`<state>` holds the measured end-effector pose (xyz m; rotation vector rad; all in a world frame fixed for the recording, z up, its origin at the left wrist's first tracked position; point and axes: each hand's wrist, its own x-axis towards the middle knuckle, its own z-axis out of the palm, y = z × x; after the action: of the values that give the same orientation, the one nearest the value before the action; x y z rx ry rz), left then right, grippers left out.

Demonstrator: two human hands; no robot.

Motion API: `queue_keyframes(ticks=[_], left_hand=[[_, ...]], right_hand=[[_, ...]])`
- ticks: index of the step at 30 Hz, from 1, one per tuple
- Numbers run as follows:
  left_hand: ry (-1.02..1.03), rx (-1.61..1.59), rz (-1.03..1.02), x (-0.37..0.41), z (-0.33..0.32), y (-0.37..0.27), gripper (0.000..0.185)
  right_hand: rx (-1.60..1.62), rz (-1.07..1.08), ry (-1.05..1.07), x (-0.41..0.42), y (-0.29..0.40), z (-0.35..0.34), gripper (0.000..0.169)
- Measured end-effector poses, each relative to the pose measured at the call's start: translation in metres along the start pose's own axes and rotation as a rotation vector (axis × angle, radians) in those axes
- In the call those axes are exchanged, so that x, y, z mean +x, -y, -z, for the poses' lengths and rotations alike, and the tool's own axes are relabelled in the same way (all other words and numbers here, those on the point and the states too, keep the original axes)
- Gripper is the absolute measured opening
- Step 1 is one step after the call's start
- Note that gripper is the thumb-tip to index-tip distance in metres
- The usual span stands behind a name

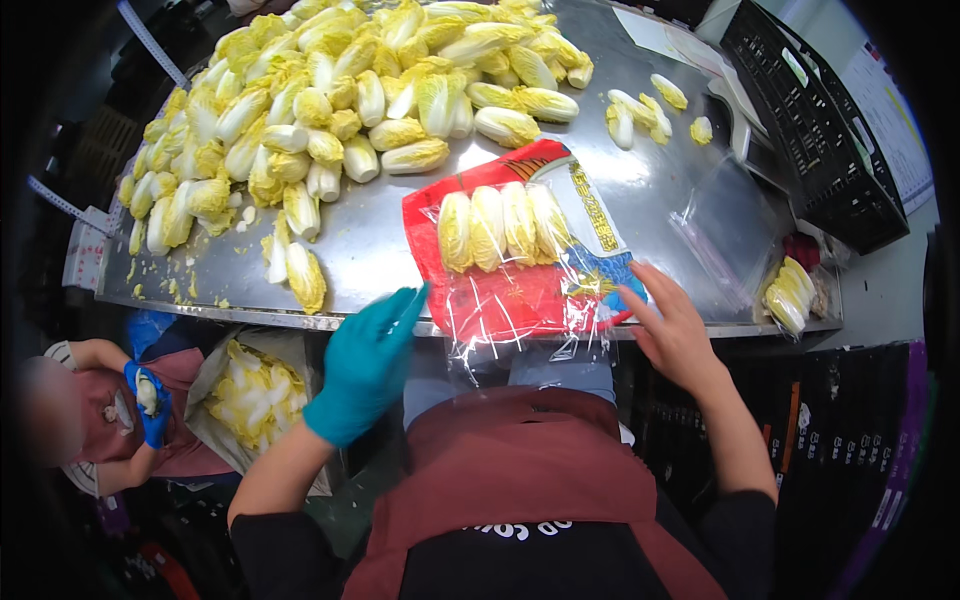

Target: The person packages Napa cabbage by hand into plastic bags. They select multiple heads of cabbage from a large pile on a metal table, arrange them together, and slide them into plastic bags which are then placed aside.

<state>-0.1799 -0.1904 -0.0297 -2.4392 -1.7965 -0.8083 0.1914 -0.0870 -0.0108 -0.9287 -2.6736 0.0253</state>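
A clear plastic bag [510, 300] holds several small napa cabbage heads [487, 225] side by side. It lies on a red printed sheet or sack [427, 217] with white and blue areas, and its lower end hangs past the table's front edge. My left hand [367, 367], in a teal glove, is beside the left edge of the red sheet, with nothing visible in it. On the other side, my bare right hand [671, 326] is spread near the sheet's blue corner. Whether either hand touches the sheet or bag is hard to tell.
A large heap of napa cabbages [315, 97] covers the steel table's [360, 266] back left. At right are flat clear bags [724, 225], a bagged cabbage [789, 296] and a black crate [817, 127]. A co-worker's blue-gloved hands [150, 397] hold a pale item beside a leaf-filled bin [319, 457].
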Motion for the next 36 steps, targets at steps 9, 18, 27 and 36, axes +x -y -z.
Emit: queue_keyframes(ticks=[9,18,27,36], left_hand=[[0.201,0.127,-0.544,0.045,-0.077,0.041,0.063],[-0.060,-0.966,0.699,0.100,-0.090,0.038,0.035],[-0.084,-0.551,0.849,0.110,-0.126,0.040,0.050],[-0.173,0.447,0.020,0.114,-0.110,0.027,0.074]], right_hand=[[0.713,0.242,0.296,0.062,-0.051,-0.054,0.034],[0.995,-0.784,-0.099,0.121,-0.043,-0.101,0.043],[0.433,-0.727,0.025,0.123,-0.060,-0.141,0.049],[0.391,-0.750,0.047,0.128,-0.060,-0.135,0.048]])
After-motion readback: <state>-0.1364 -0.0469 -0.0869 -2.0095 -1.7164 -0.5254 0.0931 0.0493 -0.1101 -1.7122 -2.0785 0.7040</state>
